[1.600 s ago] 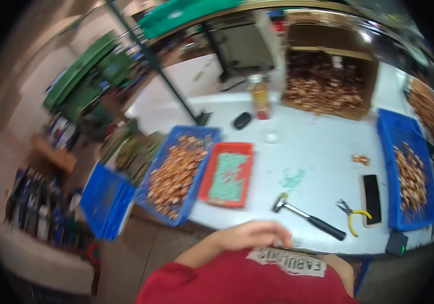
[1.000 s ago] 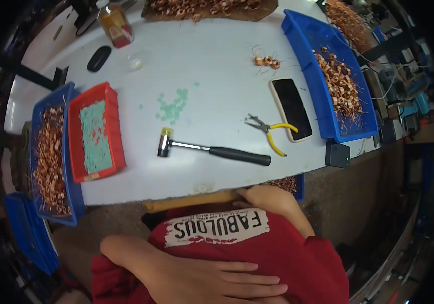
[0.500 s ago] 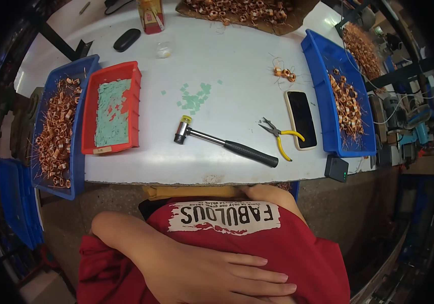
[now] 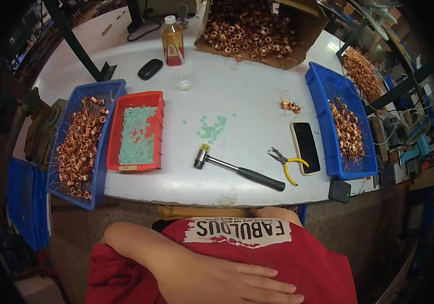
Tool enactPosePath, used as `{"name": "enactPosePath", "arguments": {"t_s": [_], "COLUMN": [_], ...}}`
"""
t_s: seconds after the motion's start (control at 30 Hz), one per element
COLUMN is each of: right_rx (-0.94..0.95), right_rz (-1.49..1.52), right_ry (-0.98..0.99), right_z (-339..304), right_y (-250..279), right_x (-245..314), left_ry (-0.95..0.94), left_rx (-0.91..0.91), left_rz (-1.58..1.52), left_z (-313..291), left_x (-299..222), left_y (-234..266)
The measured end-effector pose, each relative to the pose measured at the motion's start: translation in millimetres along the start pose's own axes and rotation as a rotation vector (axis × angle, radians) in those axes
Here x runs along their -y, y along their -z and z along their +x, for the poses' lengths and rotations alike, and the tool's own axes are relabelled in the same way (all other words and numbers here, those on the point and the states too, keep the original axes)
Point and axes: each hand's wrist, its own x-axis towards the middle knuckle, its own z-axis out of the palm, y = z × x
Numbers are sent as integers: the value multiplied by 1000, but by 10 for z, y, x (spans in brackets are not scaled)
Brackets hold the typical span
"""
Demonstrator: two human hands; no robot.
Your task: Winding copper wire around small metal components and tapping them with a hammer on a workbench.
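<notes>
My left hand (image 4: 222,281) lies flat on the red shirt (image 4: 323,268), fingers stretched out and holding nothing. Only a bit of my right arm (image 4: 278,215) shows by the table's front edge; the hand itself is hidden. On the white table (image 4: 196,185) beyond lies a small hammer (image 4: 240,168) with a yellow face and black grip. Yellow-handled pliers (image 4: 286,163) rest to its right, beside a phone (image 4: 306,148). Small green square pieces (image 4: 212,129) are scattered behind the hammer. Neither hand touches any of these tools.
Copper coils fill a blue bin (image 4: 113,93) at left and another blue bin (image 4: 323,111) at right. A red tray (image 4: 160,119) holds green pieces. Farther back are a drink bottle (image 4: 172,43), a black case (image 4: 150,69) and a cardboard box (image 4: 310,30) of coils.
The view has tilted up, so the table and its things sit lower and farther right in the picture. More of the bottle and box shows. My left hand stays on the shirt.
</notes>
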Motion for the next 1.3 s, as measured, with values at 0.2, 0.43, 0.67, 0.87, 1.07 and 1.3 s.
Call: {"name": "enactPosePath", "arguments": {"t_s": [0.2, 0.43, 0.67, 0.87, 1.07, 1.3], "right_rx": [609, 429, 216, -86, -132, 55], "right_rz": [270, 203, 269, 257, 157, 175], "right_ry": [-273, -252, -278, -185, -151, -166], "right_z": [258, 263, 227, -53, -95, 49], "right_y": [64, 248, 283, 19, 61, 325], "right_x": [-101, 64, 108, 155, 202, 254], "left_ry": [9, -32, 308, 467, 578, 535], "left_rx": [9, 26, -505, -750, -664, -619], "left_rz": [-3, -86, -357, -387, -485, -585], "left_z": [14, -41, -685, -1034, -1079, -1118], "left_x": [-47, 13, 471, 928, 1037, 1126], "left_y": [17, 29, 322, 76, 43, 12]}}
